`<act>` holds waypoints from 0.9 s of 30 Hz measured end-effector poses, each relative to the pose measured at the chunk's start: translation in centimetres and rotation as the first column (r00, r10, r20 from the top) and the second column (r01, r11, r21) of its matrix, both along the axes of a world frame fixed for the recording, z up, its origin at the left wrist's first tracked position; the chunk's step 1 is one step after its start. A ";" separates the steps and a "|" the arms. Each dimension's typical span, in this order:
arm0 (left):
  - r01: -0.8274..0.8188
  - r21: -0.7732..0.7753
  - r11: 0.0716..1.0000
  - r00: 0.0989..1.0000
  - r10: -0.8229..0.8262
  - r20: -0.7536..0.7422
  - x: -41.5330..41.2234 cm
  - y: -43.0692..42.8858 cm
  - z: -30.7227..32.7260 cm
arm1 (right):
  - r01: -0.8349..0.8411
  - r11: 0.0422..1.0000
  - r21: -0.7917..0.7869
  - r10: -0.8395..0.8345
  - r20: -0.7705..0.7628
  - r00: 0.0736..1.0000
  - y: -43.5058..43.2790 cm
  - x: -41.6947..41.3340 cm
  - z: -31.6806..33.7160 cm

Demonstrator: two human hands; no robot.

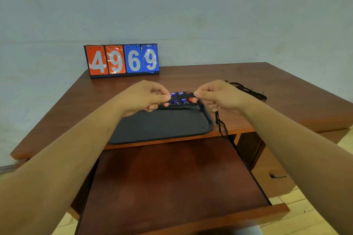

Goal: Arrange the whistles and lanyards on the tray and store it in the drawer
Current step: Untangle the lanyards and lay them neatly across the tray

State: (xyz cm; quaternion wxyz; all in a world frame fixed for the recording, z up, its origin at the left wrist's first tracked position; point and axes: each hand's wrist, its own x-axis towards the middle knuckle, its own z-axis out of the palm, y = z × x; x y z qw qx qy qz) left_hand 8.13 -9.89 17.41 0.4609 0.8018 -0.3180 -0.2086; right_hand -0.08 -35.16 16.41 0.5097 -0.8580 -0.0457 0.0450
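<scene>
A dark tray (162, 128) lies on the wooden desk near its front edge. Several blue and red whistles (182, 99) stand in rows at the tray's far end. My left hand (147, 96) and my right hand (215, 96) hover over that far end, fingers pinched on a black lanyard (221, 124) stretched between them. Its loose end hangs down past the tray's right side over the desk edge. More black lanyards (248, 89) lie in a heap on the desk at the right. The drawer (172, 177) below the desk stands pulled out, with nothing in it.
A flip scoreboard (122, 60) reading 4969 stands at the back left of the desk against the wall. A side cabinet (273, 173) with a handle sits at the right of the drawer. Wooden floor shows below.
</scene>
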 end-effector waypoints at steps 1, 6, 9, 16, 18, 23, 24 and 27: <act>-0.004 -0.010 1.000 1.000 0.004 -0.014 0.1 0.4 -0.3 | 0.007 0.998 -0.061 -0.007 0.012 1.000 0.3 -0.1 0.1; -0.050 -0.034 0.998 0.998 0.049 -0.028 0.3 2.2 -1.2 | 0.065 0.958 -0.279 -0.043 0.085 0.995 1.6 -0.5 0.7; -0.067 -0.052 0.996 0.993 0.061 -0.103 0.7 3.3 -1.4 | 0.047 0.948 -0.316 -0.019 0.093 0.995 1.9 -0.7 0.8; 0.037 -0.104 0.994 0.966 -0.062 -0.252 0.4 4.6 -1.0 | 0.006 0.954 -0.298 0.016 0.074 0.997 1.6 -1.3 0.7; 0.053 -0.056 0.997 0.988 -0.060 -0.141 0.4 4.7 -1.1 | -0.044 0.946 -0.322 0.057 0.030 0.998 1.4 -1.4 0.6; -0.019 -0.054 0.998 0.990 0.027 0.139 0.5 4.8 -0.8 | -0.137 0.876 -0.463 0.064 -0.169 0.983 0.5 -1.4 1.2; -0.018 -0.085 0.996 0.990 0.030 0.140 0.6 4.9 -0.6 | -0.154 0.815 -0.559 0.050 -0.196 0.979 0.4 -1.5 1.4; 0.058 -0.112 0.992 0.992 -0.045 0.116 0.0 4.3 -0.3 | -0.147 0.829 -0.540 0.085 -0.138 0.987 1.8 -1.1 1.7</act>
